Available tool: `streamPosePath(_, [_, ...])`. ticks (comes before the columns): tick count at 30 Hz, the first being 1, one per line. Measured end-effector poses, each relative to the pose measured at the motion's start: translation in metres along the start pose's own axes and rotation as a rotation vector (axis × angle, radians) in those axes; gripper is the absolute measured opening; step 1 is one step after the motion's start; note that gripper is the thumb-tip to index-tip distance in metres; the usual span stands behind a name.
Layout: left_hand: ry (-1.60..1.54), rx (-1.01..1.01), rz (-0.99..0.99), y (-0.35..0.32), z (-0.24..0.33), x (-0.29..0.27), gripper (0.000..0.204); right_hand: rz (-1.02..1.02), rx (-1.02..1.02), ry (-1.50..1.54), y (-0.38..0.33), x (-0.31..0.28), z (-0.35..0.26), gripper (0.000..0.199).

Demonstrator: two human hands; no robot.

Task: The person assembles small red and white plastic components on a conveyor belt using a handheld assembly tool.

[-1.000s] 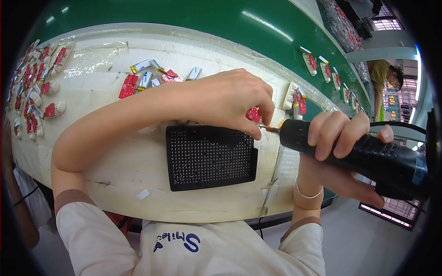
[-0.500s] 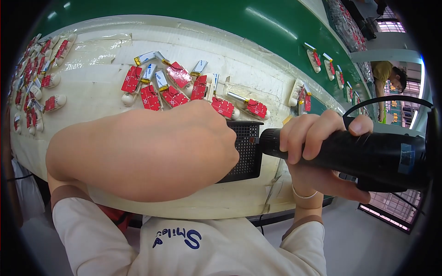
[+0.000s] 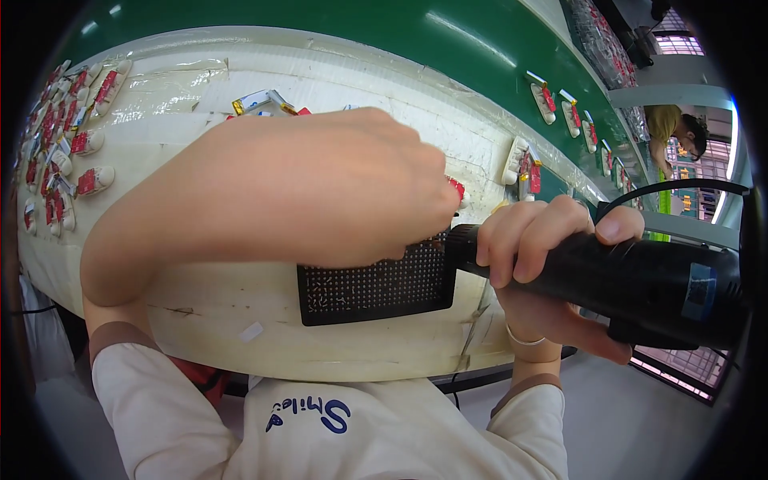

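My right hand [image 3: 552, 248] is wrapped round a thick black electric screwdriver [image 3: 640, 272], held nearly level with its tip pointing left. That tip lies over the right side of a black tray [image 3: 376, 318] full of small holes, several of which hold tiny pale screws. My left hand [image 3: 392, 188] hangs over the tray's far part, back up and fingers curled under toward the tip. Whatever its fingertips hold is hidden behind the hand. Past the knuckles a sliver of a red circuit board [image 3: 456, 189] shows; my forearm covers most of the boards beyond.
Pale casings with red boards and silver battery cells crowd the table's left end [image 3: 60, 156]. More casings [image 3: 520, 164] stand to the right, others along the green surface [image 3: 544, 104]. A black cable [image 3: 672, 186] arches over the screwdriver. Another person [image 3: 676, 132] works at the far right.
My left hand has moved away from me and slightly right, uncovering much of the tray and hiding the boards behind it. The screwdriver has shifted slightly left.
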State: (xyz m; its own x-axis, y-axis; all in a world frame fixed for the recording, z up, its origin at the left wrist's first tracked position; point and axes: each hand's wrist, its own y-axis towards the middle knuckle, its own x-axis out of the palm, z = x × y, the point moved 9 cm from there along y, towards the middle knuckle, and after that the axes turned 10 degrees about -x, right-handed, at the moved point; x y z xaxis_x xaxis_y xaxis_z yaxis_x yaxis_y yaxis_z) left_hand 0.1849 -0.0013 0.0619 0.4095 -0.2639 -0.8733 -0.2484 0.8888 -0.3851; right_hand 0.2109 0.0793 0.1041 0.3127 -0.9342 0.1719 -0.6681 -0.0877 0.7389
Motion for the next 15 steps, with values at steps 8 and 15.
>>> streamPosePath(8, [-0.338,0.127,0.27,0.024,0.01,0.0,0.017,0.127,-0.043,0.008,0.004,-0.001,-0.018,0.078])
streamPosePath(15, [-0.357,0.169,0.291,0.028,0.009,0.002,0.008,0.138,-0.024,0.002,0.009,0.002,-0.017,0.077])
